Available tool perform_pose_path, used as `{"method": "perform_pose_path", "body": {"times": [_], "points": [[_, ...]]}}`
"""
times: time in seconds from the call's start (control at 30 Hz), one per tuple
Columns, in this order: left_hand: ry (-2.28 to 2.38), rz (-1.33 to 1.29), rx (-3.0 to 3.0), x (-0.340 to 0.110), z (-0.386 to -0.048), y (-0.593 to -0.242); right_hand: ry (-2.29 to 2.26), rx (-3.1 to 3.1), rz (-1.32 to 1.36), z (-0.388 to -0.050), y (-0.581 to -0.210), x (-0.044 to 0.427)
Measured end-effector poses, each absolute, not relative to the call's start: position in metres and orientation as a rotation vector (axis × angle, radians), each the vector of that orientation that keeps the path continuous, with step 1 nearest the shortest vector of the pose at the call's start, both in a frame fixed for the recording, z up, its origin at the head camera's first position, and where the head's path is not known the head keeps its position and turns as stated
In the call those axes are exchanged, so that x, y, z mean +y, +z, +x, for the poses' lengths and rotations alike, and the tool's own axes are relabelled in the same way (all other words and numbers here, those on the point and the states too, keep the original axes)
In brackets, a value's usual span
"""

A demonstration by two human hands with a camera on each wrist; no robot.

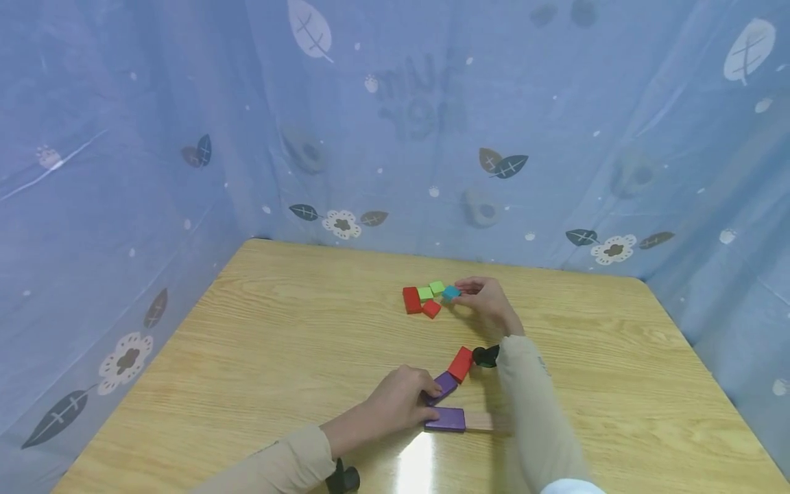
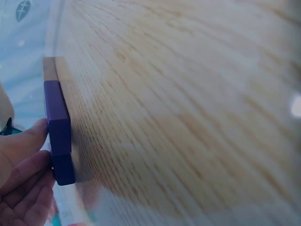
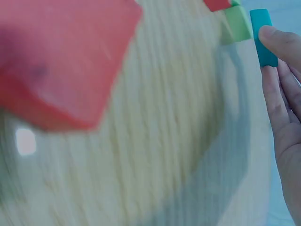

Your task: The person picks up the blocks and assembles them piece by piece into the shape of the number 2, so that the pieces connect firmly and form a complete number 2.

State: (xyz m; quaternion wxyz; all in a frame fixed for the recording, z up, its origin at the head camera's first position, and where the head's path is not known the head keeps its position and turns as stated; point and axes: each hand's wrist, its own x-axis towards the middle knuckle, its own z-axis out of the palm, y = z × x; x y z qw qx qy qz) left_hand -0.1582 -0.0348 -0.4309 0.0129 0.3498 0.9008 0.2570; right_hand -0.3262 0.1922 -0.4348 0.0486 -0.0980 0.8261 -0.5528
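Observation:
My left hand holds the left ends of two purple blocks, thumb at the nearer purple block and fingers at the slanted purple block. Seen from the left wrist, the thumb and fingertips touch the sides of these purple blocks. Farther back, my right hand pinches a teal block between thumb and fingers. Beside that block lie two light green blocks, a small red block and a larger red block.
A red oblong block meets the slanted purple one. A plain wooden block extends right from the nearer purple block, partly behind the right sleeve. The wooden table ends at a blue patterned curtain.

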Motion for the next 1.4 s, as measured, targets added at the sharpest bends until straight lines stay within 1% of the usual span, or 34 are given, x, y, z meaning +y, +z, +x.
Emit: {"method": "perform_pose_path", "body": {"times": [0.3,0.6,1.0,1.4], "points": [[0.791,1.074,2.809,-0.035,-0.158,-0.432,-1.738,2.531,-0.337,-0.318,-0.427,0.208],[0.759,1.062,2.836,-0.036,-0.159,-0.432,-1.774,2.528,-0.443,-0.305,-0.42,0.217],[0.767,1.062,2.825,-0.035,-0.16,-0.431,-1.813,2.44,-0.583,-0.281,-0.414,0.21],[0.754,1.066,2.822,-0.034,-0.16,-0.431,-1.755,2.432,-0.696,-0.252,-0.406,0.208]]}}
